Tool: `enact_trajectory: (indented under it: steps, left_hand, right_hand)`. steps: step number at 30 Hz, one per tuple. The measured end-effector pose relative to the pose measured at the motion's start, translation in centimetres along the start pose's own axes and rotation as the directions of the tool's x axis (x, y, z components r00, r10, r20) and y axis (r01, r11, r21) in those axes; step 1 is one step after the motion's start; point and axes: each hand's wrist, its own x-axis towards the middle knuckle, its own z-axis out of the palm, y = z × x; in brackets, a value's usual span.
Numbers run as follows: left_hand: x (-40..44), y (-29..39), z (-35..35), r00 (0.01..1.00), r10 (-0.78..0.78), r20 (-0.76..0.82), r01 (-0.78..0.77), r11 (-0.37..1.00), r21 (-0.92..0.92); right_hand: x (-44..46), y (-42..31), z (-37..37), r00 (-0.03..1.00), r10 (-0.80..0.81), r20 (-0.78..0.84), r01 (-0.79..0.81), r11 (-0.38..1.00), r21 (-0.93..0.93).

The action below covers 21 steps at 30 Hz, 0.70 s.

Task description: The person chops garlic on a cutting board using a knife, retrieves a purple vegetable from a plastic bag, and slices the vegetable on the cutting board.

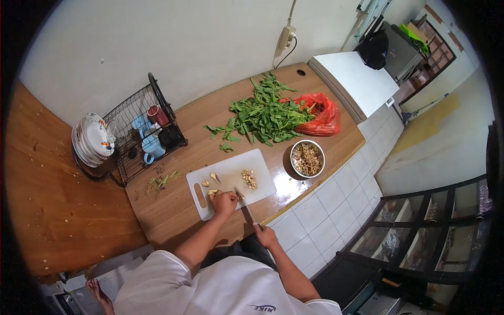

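A white cutting board (229, 171) lies near the table's front edge. My left hand (224, 203) is closed on the board, its fingertips pressed down by the knife tip; what they hold is too small to make out. My right hand (266, 236) grips the handle of a knife (248, 209), whose blade points up and left onto the board. Chopped pale pieces (249, 179) form a small pile on the right part of the board. Several garlic cloves (215, 178) lie on the left part, some beside my left hand.
Leafy greens (268, 115) and a red plastic bag (324, 116) are at the back. A bowl of brown pieces (307, 159) stands right of the board. At the left are a dish rack (137, 152) with cups, stacked plates (94, 139) and plant scraps (160, 182).
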Motion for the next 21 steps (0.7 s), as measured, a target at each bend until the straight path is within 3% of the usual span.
enact_trajectory:
  steps: [4,7,13,20,21]
  left_hand:
    - [-0.2,0.5,-0.7,0.999,-0.012,0.042,0.012,1.0,-0.01]
    - [-0.3,0.0,-0.2,1.0,0.001,-0.003,-0.001,1.0,-0.02]
    - [-0.2,-1.3,1.0,0.999,0.029,-0.027,-0.029,0.999,-0.022]
    - [-0.1,-1.0,0.4,0.999,0.034,-0.007,-0.034,0.999,-0.037]
    - [-0.3,-1.2,0.6,0.999,0.039,-0.012,-0.039,0.998,-0.042]
  right_hand:
    - [-0.7,-0.4,-1.5,0.991,0.008,0.136,-0.024,0.993,0.113]
    - [-1.5,-0.5,-1.8,0.99,-0.004,0.142,-0.014,0.992,0.125]
    - [-0.5,1.9,1.1,0.998,-0.057,0.015,0.054,0.991,0.123]
    - [0.8,1.4,2.2,0.995,0.026,0.1,-0.036,0.995,0.098]
    - [1.4,1.1,2.4,0.999,-0.009,0.042,0.007,0.998,0.06]
